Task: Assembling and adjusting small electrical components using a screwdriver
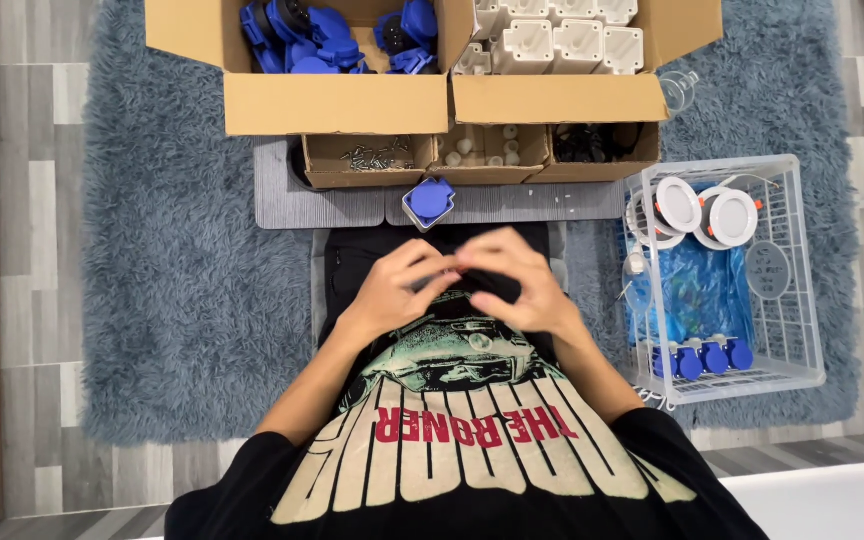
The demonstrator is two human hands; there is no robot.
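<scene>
Your left hand [399, 290] and right hand [512, 283] meeting fingertip to fingertip, fingers curled, pinching small dark part [487, 284]; identity unclear. Blue socket [430, 201] lying beyond on grey board [292, 200].

The two hands, left hand [397, 290] and right hand [517, 280], met at the centre, fingertips touching, above the lap. At twelve o'clock, just beyond them, a small socket part [429, 200] sat on a flat board [282, 195]. Farther at twelve stood three small boxes [472, 160] in a row, and behind them two large cartons [432, 100] side by side. At three o'clock a wire basket [792, 290] rested on the rug [172, 250].
</scene>
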